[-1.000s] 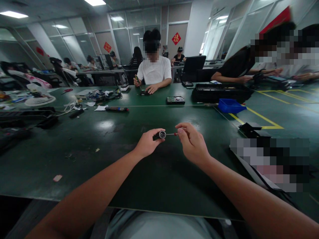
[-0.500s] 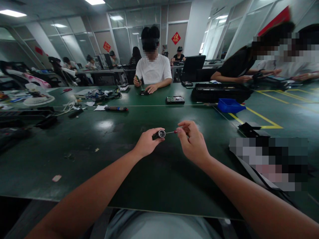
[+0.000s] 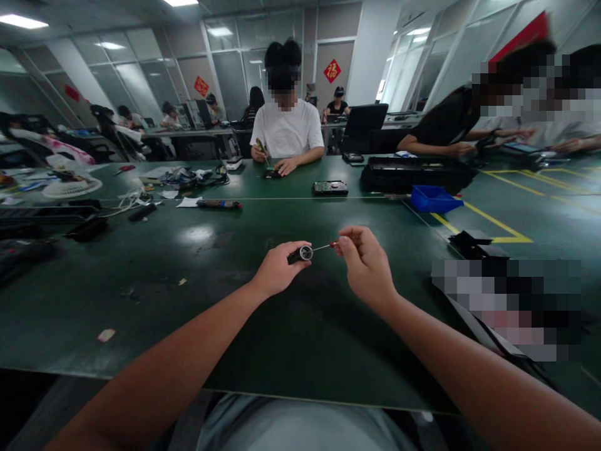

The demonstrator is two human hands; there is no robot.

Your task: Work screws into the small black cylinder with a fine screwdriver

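Observation:
My left hand (image 3: 276,270) is closed around a small black cylindrical part with a silver round face (image 3: 305,253), held just above the green table (image 3: 201,300). My right hand (image 3: 365,266) pinches a thin screwdriver with a red collar (image 3: 325,247); its metal tip points left and meets the silver face of the part. Both hands hover near the table's middle, close together.
A person in a white shirt (image 3: 287,128) works opposite me with a tool. A hard drive (image 3: 331,187), a blue bin (image 3: 434,199), a long black case (image 3: 413,174) and a dark pen-like tool (image 3: 218,204) lie further back. Cables and clutter (image 3: 136,200) sit left. People sit at right.
Both hands rose slightly and the screwdriver tilted a little upward at its handle end. The grip on the part and the screwdriver is unchanged.

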